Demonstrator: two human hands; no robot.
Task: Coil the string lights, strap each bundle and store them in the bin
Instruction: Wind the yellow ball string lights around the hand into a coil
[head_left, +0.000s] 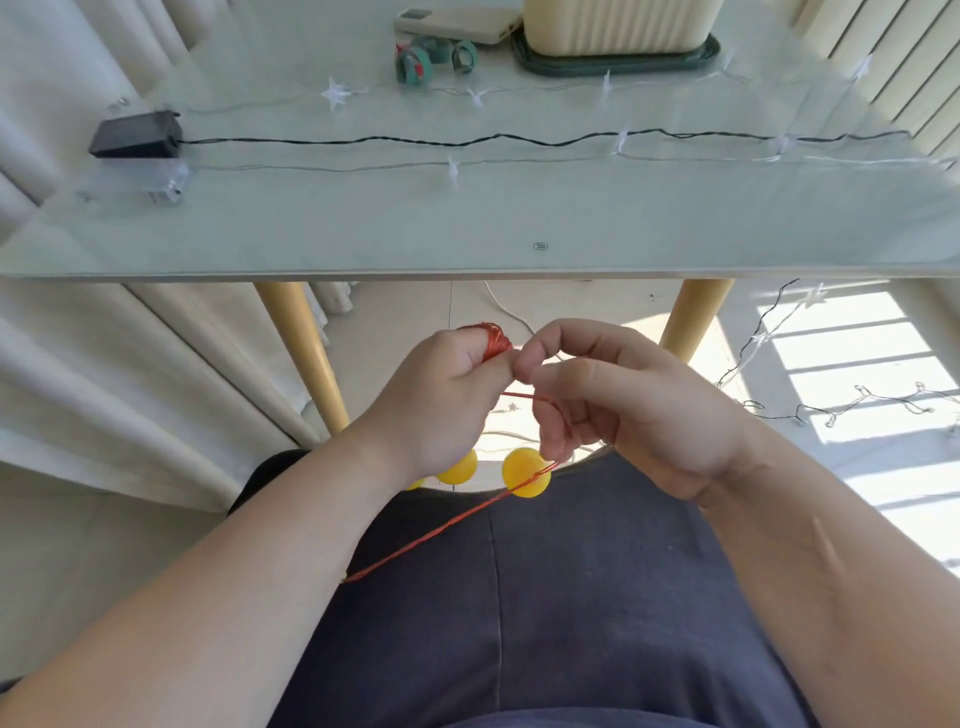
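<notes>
Our thin red-wire string of yellow ball lights (525, 479) is partly wound. A tight red coil (491, 340) sits round the fingers of our left hand (441, 400), and our right hand (623, 410) pinches the free wire. Clear star-shaped string lights (467, 139) on dark wire lie stretched along the glass table (363, 234), joined to a black battery box (136, 136). Rolled green straps (415, 65) stand near the cream ribbed bin (621, 26).

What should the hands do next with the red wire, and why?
Probably the right hand loops the red wire another turn around the coil on the left hand, since slack wire and yellow ball lights hang unwound.
</notes>
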